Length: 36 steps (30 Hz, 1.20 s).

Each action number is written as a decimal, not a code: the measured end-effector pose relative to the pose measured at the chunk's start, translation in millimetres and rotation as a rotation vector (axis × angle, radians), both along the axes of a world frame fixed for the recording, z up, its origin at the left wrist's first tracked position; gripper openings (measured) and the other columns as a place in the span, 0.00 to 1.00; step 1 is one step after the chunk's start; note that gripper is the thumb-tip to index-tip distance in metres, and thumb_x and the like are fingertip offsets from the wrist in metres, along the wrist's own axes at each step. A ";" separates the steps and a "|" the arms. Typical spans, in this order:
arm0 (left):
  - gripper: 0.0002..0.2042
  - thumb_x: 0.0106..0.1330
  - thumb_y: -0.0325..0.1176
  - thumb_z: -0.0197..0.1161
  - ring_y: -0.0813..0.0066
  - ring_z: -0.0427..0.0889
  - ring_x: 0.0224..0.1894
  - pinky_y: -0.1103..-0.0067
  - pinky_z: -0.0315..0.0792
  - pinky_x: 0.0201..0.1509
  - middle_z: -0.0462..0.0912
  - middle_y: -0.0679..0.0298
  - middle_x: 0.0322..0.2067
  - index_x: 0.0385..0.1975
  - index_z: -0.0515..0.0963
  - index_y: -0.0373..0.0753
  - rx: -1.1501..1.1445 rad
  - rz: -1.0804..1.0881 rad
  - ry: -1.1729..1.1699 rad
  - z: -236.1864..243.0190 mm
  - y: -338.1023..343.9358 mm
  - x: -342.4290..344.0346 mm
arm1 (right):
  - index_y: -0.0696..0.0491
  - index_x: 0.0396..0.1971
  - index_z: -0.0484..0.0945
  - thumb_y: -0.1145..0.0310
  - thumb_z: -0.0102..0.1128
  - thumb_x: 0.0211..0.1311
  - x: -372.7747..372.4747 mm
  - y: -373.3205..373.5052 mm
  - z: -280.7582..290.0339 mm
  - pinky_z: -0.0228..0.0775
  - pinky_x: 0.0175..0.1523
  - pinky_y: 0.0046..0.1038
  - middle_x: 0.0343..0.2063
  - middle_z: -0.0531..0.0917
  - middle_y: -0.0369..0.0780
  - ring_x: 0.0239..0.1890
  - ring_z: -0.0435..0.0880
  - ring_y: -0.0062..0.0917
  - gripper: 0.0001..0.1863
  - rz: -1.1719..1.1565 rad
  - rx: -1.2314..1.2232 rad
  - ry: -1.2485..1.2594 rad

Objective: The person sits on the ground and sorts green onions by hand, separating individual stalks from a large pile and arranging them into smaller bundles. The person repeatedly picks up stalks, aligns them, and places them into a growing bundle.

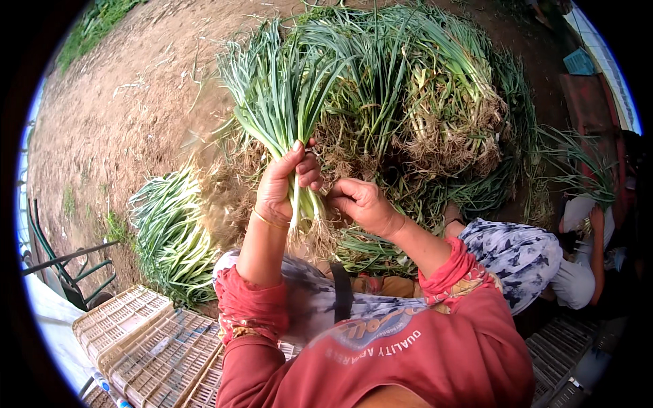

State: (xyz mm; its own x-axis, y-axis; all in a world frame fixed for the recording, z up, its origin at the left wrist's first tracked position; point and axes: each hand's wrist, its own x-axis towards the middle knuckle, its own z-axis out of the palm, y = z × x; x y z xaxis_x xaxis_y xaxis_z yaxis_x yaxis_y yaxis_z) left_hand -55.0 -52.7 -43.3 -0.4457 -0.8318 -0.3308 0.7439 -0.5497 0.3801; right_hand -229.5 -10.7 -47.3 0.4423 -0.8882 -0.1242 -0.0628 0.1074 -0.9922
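Observation:
A bunch of spring onions stands up from my left hand, which is closed around the stems. The green leaves fan out above the fist, and pale stems with stringy roots hang below it. Just right of the stems, my right hand is closed in a pinch at about root height. Its fingertips are partly hidden, and I cannot make out what they hold. Beyond my hands lies a big heap of unsorted spring onions with brown, soil-covered roots. Paler, cleaner spring onions are piled to the left.
Slatted plastic crates stand at the lower left, near a green metal frame. Bare soil stretches across the far left. At the right edge, another person sits by more onions. A blue basket is at the far right.

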 end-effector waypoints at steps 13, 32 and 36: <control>0.16 0.61 0.30 0.56 0.83 0.63 0.22 0.85 0.62 0.24 0.65 0.71 0.22 0.47 0.68 0.31 -0.089 0.256 -0.122 14.6 -26.2 26.2 | 0.60 0.35 0.77 0.53 0.58 0.53 -56.7 -113.4 -151.7 0.69 0.36 0.29 0.25 0.81 0.45 0.30 0.80 0.31 0.22 -0.613 0.287 0.779; 0.07 0.50 0.19 0.62 0.76 0.76 0.23 0.82 0.72 0.28 0.77 0.64 0.23 0.30 0.75 0.33 -0.111 -0.224 -0.621 -6.5 0.1 -39.9 | 0.58 0.30 0.77 0.69 0.58 0.57 -31.7 27.5 -23.2 0.64 0.34 0.18 0.24 0.77 0.31 0.27 0.71 0.12 0.07 -0.131 0.398 -0.201; 0.10 0.50 0.18 0.61 0.75 0.78 0.27 0.80 0.73 0.32 0.78 0.62 0.27 0.33 0.74 0.32 -0.166 -0.178 -0.601 -1.3 7.8 -48.2 | 0.60 0.35 0.77 0.68 0.58 0.56 -34.6 15.0 -17.7 0.66 0.37 0.20 0.25 0.79 0.33 0.29 0.73 0.15 0.11 -0.054 0.272 -0.013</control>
State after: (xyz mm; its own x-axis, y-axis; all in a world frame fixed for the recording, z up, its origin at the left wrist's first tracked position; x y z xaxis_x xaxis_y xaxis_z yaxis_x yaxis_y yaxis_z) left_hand -103.2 -44.9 -44.5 -0.3586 -0.8241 -0.4386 0.2776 -0.5427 0.7927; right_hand -264.2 4.3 -65.0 0.3981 -0.8452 -0.3565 -0.0376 0.3733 -0.9270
